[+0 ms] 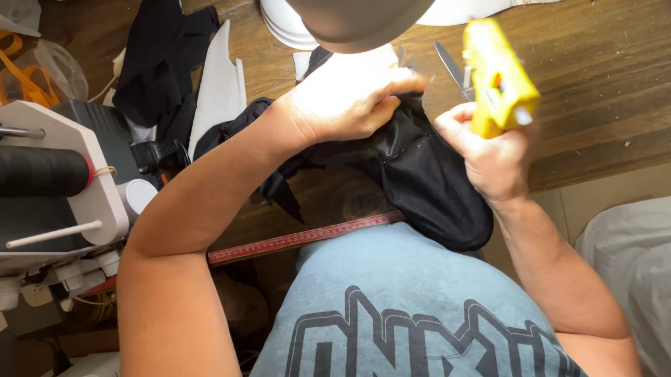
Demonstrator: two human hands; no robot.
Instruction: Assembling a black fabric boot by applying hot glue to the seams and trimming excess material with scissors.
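Observation:
My left hand [348, 97] presses down on a piece of black fabric [428, 178] at the edge of a wooden table [608, 88], fingers curled and pinching the cloth near its top. My right hand [490, 154] grips a yellow glue gun [498, 78], its body pointing up and away, held just right of the fabric. The black fabric drapes over the table edge toward my lap. A lamp shade [352, 13] overhead lights the left hand brightly and hides part of the table behind it.
A red measuring tape [302, 239] runs along the table edge. Scissors [453, 68] lie beyond the fabric. A sewing machine with a dark thread spool [30, 172] stands at the left. More black cloth [159, 57] and white pieces [218, 87] lie at the back left.

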